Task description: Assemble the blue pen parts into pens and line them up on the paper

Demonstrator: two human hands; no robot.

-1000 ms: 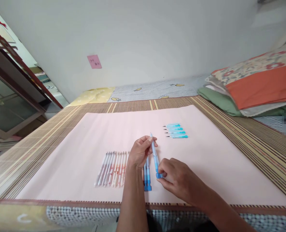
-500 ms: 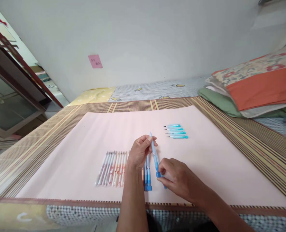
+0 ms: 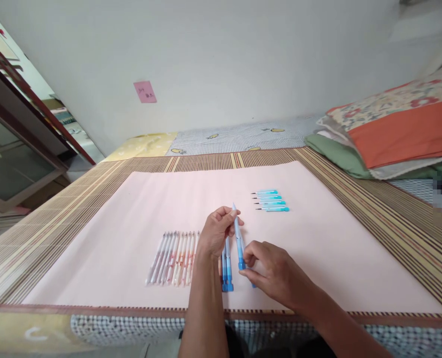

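Note:
A light-blue pen (image 3: 238,237) is held aslant above the pink sheet, its narrow tip pointing away from me. My left hand (image 3: 218,229) pinches it near the tip. At the darker blue end, my right hand (image 3: 275,272) has its thumb and curled fingers closed. Two more blue pens (image 3: 227,271) lie side by side near my left wrist, partly covered by it. Under my right hand a blue end (image 3: 253,285) of another pen shows. Left of my forearm, a row of pale patterned pens (image 3: 174,258) lies on the sheet, part of it hidden.
Several turquoise pens (image 3: 271,203) with dark thin points are lined up farther back on the pink sheet (image 3: 105,238). A striped mat (image 3: 358,214) lies beneath. Folded bedding (image 3: 399,134) is piled at the right. A pink note (image 3: 145,92) sticks to the wall.
My right hand has shifted slightly left and up along with the pen's lower end. The left hand keeps its pinch near the tip. The whole view has moved a little.

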